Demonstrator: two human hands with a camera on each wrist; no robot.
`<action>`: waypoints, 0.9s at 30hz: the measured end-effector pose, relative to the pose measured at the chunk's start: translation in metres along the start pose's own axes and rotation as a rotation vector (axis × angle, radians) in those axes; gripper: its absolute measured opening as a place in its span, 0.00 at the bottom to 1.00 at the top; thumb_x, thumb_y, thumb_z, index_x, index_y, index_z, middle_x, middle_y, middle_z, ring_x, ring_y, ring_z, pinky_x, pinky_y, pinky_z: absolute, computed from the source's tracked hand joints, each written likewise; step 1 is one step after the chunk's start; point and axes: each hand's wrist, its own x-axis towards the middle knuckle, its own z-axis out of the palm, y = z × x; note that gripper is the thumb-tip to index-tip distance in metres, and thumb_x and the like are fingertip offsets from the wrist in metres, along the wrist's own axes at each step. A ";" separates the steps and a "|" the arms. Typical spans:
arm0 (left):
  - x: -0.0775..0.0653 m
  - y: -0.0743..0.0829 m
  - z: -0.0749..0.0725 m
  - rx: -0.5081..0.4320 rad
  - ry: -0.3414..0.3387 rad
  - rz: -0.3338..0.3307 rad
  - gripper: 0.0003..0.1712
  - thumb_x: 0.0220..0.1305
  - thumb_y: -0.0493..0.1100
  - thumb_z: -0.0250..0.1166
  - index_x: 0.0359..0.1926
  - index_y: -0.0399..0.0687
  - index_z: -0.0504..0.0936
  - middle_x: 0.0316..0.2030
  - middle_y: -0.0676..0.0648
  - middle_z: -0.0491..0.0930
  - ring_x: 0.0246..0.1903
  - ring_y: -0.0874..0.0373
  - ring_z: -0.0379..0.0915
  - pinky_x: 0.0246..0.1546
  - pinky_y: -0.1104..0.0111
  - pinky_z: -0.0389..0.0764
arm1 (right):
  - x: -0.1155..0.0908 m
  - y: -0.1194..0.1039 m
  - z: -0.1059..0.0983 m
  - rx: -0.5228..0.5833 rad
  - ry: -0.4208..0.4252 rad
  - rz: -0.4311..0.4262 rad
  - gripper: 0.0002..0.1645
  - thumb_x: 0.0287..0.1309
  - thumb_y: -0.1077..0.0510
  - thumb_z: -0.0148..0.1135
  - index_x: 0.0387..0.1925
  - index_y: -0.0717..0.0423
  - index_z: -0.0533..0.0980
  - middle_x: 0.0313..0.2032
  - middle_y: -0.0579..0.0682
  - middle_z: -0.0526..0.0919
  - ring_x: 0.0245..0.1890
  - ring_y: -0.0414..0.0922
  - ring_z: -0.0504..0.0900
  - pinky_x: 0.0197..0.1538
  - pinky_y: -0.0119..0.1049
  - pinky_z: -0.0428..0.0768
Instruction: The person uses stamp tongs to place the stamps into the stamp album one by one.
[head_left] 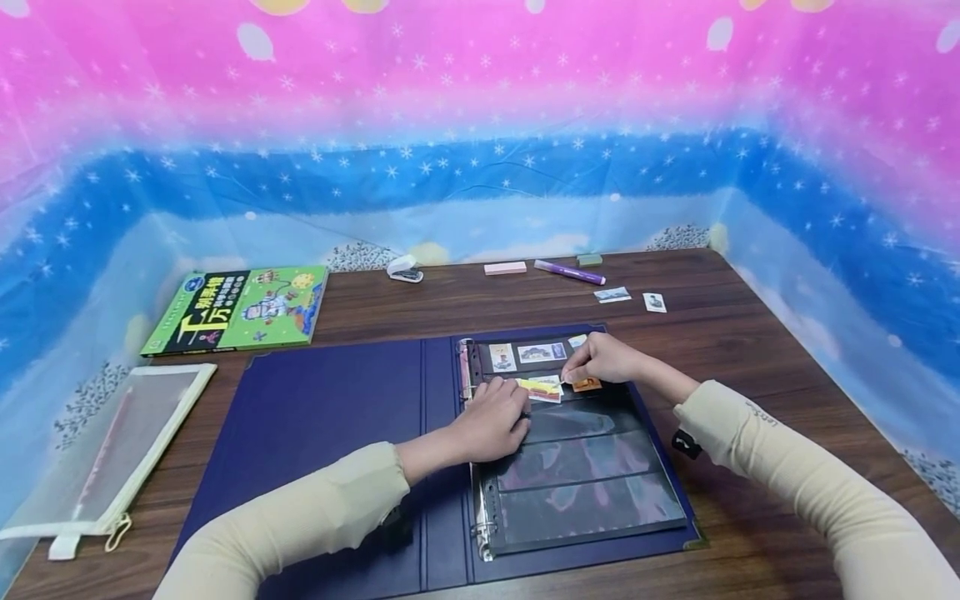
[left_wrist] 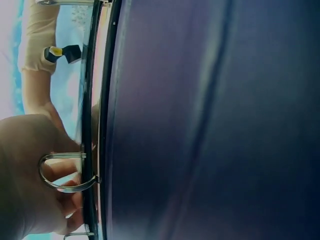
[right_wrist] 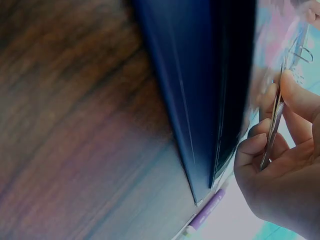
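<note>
A dark blue ring-binder stamp album [head_left: 337, 408] lies open, with a black pocket page [head_left: 581, 454] on its rings. My right hand [head_left: 606, 360] pinches metal tweezers [right_wrist: 273, 125] over the page's second row, at the right end of a yellow and red stamp [head_left: 542, 388]. My left hand [head_left: 491, 421] rests on the page beside that stamp's left end, near the rings [left_wrist: 67, 172]; its fingertips are partly hidden. An orange stamp [head_left: 587, 385] sits just right of the tweezers. Above, the top row holds several stamps, including a wide one [head_left: 542, 352].
Two loose stamps [head_left: 612, 295] lie behind the album, near a purple marker [head_left: 570, 272], a pink and white eraser [head_left: 506, 268], a small green block [head_left: 589, 260] and a white stapler [head_left: 406, 268]. Leftward are a green book [head_left: 277, 304] and a mesh zip pouch [head_left: 112, 450].
</note>
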 end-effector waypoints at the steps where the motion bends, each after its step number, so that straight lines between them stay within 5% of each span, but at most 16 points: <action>1: 0.000 0.000 0.000 0.012 0.012 0.008 0.04 0.62 0.43 0.56 0.35 0.48 0.73 0.34 0.51 0.72 0.35 0.58 0.62 0.38 0.68 0.60 | 0.000 0.000 0.000 0.002 0.000 -0.004 0.08 0.52 0.63 0.64 0.34 0.62 0.84 0.35 0.59 0.87 0.25 0.34 0.77 0.31 0.28 0.73; 6: 0.002 -0.001 0.003 0.041 0.043 0.019 0.03 0.64 0.42 0.53 0.32 0.50 0.70 0.30 0.53 0.72 0.31 0.59 0.64 0.35 0.69 0.60 | -0.001 0.001 0.002 0.004 0.000 -0.027 0.09 0.52 0.63 0.64 0.34 0.63 0.84 0.35 0.59 0.87 0.23 0.34 0.74 0.31 0.28 0.72; 16: 0.013 -0.009 0.004 -0.202 0.072 0.027 0.05 0.55 0.34 0.62 0.35 0.40 0.77 0.30 0.48 0.75 0.32 0.57 0.69 0.38 0.66 0.73 | -0.005 -0.003 0.000 -0.055 0.008 -0.020 0.07 0.53 0.62 0.63 0.33 0.60 0.85 0.33 0.57 0.87 0.20 0.33 0.71 0.32 0.28 0.72; 20: 0.017 -0.011 -0.001 -0.159 0.061 0.057 0.02 0.55 0.34 0.61 0.29 0.42 0.81 0.29 0.49 0.78 0.32 0.58 0.73 0.44 0.65 0.76 | -0.007 -0.008 0.001 -0.083 -0.030 -0.054 0.07 0.54 0.61 0.63 0.32 0.58 0.85 0.30 0.55 0.88 0.14 0.35 0.65 0.32 0.29 0.71; 27: 0.022 -0.014 -0.010 -0.113 -0.017 0.087 0.06 0.59 0.34 0.55 0.27 0.45 0.76 0.30 0.48 0.74 0.35 0.54 0.69 0.53 0.55 0.70 | -0.008 -0.013 0.001 -0.161 -0.080 -0.162 0.06 0.54 0.60 0.63 0.31 0.54 0.86 0.32 0.50 0.87 0.29 0.35 0.79 0.34 0.29 0.76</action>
